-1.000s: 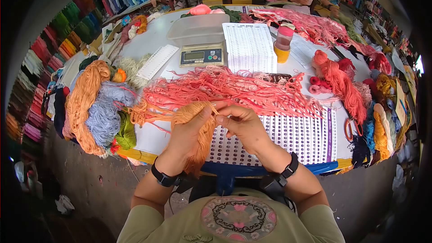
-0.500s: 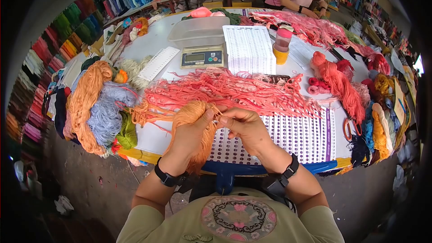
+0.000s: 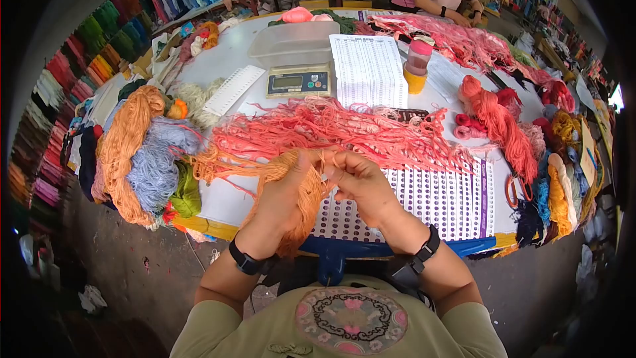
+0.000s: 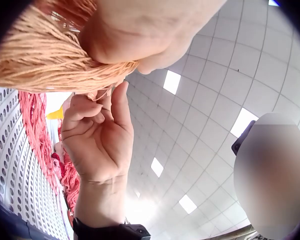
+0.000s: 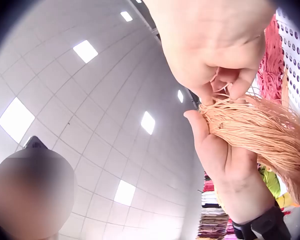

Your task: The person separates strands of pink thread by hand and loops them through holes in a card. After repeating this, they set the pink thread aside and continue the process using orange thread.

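Observation:
An orange skein of yarn (image 3: 309,200) hangs over my left hand (image 3: 277,202) in the head view, its lower end near the table's front edge. The left thumb clamps the top of the skein against the fingers. My right hand (image 3: 366,189) pinches a few thin strands at the top of the same skein, close beside the left fingertips. From the right wrist, the skein (image 5: 262,127) lies across the left palm while the right fingertips (image 5: 242,85) curl around loose strands. In the left wrist view, the right hand (image 4: 100,137) faces palm-on beneath the bundled yarn (image 4: 45,60).
Behind the hands, coral-pink threads (image 3: 318,129) cover a white card punched with holes (image 3: 424,202). A digital scale (image 3: 298,82), printed sheets (image 3: 368,69) and a plastic tub (image 3: 285,43) stand farther back. Yarn heaps (image 3: 156,159) flank the left; scissors (image 3: 513,191) lie right.
My right fingers have shifted slightly around the strands at the skein's top, and the left hand has turned a little. Across the table, the person in pink has drawn an arm inward.

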`<state>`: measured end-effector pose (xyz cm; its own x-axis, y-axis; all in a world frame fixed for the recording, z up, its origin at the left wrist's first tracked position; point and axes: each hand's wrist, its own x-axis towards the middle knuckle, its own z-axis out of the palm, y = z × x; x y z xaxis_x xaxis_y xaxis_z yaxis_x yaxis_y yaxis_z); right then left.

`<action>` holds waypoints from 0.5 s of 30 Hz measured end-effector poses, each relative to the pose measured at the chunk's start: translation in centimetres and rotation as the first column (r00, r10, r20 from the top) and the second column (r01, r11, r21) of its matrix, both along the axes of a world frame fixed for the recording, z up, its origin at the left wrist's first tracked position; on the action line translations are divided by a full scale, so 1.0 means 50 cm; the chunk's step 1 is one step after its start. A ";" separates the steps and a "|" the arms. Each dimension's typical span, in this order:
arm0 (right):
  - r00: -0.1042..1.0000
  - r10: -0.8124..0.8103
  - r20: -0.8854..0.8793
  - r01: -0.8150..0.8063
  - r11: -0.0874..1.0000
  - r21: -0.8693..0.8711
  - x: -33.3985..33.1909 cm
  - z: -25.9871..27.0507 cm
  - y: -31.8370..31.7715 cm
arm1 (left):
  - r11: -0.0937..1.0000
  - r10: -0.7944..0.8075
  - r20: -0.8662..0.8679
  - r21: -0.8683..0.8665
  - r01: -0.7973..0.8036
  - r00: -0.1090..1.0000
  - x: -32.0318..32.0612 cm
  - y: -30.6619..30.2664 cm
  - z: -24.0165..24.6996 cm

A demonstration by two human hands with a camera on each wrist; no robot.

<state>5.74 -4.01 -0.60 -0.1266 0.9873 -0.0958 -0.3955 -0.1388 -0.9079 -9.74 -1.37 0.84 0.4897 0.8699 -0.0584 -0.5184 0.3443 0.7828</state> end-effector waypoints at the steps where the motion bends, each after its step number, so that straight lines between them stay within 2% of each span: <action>1: 0.990 -0.010 0.142 0.003 0.999 0.046 -0.003 0.004 -0.002 | 0.997 -0.007 -0.024 0.081 0.009 1.000 0.003 0.000 -0.005; 2: 0.991 -0.013 0.135 0.004 0.998 0.071 -0.005 0.006 -0.003 | 0.987 -0.015 -0.049 0.162 0.022 0.999 0.005 0.000 -0.008; 3: 0.991 -0.018 0.132 0.009 0.997 0.071 -0.006 -0.001 -0.001 | 0.986 -0.019 -0.051 0.161 0.027 0.999 0.008 0.000 -0.008; 5: 0.989 -0.031 0.141 0.013 0.992 0.127 -0.006 -0.013 0.003 | 0.950 0.072 -0.112 0.312 -0.033 0.991 0.012 -0.001 -0.005; 6: 0.989 -0.032 0.142 0.014 0.992 0.127 -0.003 -0.012 -0.001 | 0.950 0.071 -0.111 0.311 -0.033 0.991 0.012 0.001 -0.006; 8: 0.974 0.109 -0.198 -0.108 0.994 0.019 0.008 0.000 -0.016 | 0.954 0.192 -0.169 0.262 -0.144 0.967 0.000 0.008 -0.005; 9: 0.974 0.111 -0.199 -0.111 0.994 0.012 0.017 0.010 -0.025 | 0.955 0.194 -0.169 0.256 -0.148 0.966 -0.020 0.017 -0.001; 11: 0.962 0.267 -0.052 -0.270 0.962 -0.049 0.051 0.024 -0.042 | 0.999 -0.045 -0.163 -0.033 0.040 0.986 -0.085 0.050 0.019; 12: 0.992 0.103 0.074 -0.109 0.992 0.070 0.072 0.013 -0.044 | 0.987 -0.149 -0.012 -0.054 0.148 0.989 -0.116 0.063 0.031; 13: 0.990 -0.104 0.097 0.084 0.978 0.189 0.099 0.011 -0.044 | 0.999 -0.028 -0.010 -0.042 0.027 1.000 -0.156 0.080 0.019; 14: 0.919 -0.346 0.191 0.275 0.907 0.317 0.142 -0.008 -0.037 | 0.995 0.094 -0.007 -0.028 -0.094 0.996 -0.202 0.099 0.003; 15: 0.872 -0.467 0.149 0.404 0.856 0.321 0.199 -0.033 -0.033 | 0.988 0.149 0.072 -0.061 -0.145 0.986 -0.247 0.118 -0.005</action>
